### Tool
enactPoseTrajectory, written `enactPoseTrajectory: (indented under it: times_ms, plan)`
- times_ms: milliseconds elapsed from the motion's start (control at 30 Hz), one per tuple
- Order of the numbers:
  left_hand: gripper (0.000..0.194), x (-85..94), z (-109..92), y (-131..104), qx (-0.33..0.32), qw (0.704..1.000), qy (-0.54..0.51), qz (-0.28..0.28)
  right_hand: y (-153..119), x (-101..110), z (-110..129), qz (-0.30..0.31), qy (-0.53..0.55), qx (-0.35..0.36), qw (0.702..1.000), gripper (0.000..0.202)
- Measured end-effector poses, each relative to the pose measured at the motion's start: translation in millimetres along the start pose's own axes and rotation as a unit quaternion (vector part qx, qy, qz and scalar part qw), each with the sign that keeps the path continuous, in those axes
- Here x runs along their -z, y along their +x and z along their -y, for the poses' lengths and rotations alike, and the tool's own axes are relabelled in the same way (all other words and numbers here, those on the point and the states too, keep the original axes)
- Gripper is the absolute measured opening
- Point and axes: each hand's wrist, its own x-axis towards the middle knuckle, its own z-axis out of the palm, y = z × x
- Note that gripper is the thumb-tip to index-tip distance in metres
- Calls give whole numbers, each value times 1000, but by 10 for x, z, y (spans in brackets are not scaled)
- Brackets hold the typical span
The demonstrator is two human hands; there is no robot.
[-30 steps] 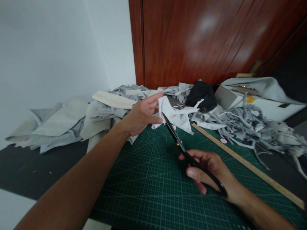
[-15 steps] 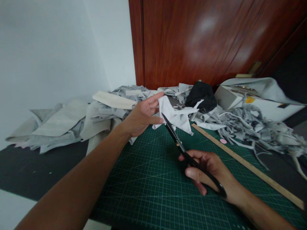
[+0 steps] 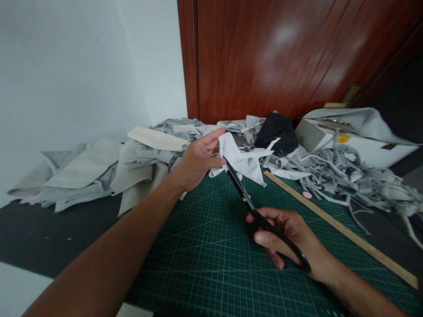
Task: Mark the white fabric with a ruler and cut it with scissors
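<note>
A piece of white fabric [image 3: 243,160] with ragged, cut strips hangs from my left hand [image 3: 198,159], pinched between thumb and fingers above the green cutting mat [image 3: 211,246]. My right hand [image 3: 287,237] is wrapped round the handles of black scissors [image 3: 246,198]. Their blades point up and to the left and look nearly closed, with the tips at the fabric's left edge, close to my left thumb.
Grey and cream fabric pieces [image 3: 82,169] are heaped at the left and back. A wooden ruler [image 3: 340,226] lies diagonally at the right, beside tangled grey scraps [image 3: 350,176]. Behind are a black cloth [image 3: 277,132] and a white box [image 3: 366,147].
My left thumb has shifted slightly up on the fabric near the scissor tips. Otherwise both hands, the scissors and the fabric have barely moved.
</note>
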Motion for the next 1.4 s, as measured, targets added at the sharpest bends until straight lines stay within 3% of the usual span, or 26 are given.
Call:
enactPoseTrajectory:
  times_ms: [233, 733, 1067, 1400]
  plan:
    - [92, -59, 25, 8, -4, 999, -27, -35, 8, 0, -17, -2, 8, 6, 1000, 50]
    - [97, -63, 44, -1, -20, 999, -23, -36, 12, -13, 18, -9, 0, -7, 1000, 55]
    - [111, -21, -15, -7, 1, 999, -33, 0, 3, 1, -1, -3, 2, 3, 1000, 52]
    - [111, 32, -20, -8, 27, 997, -68, 19, -5, -3, 4, 3, 6, 1, 1000, 54]
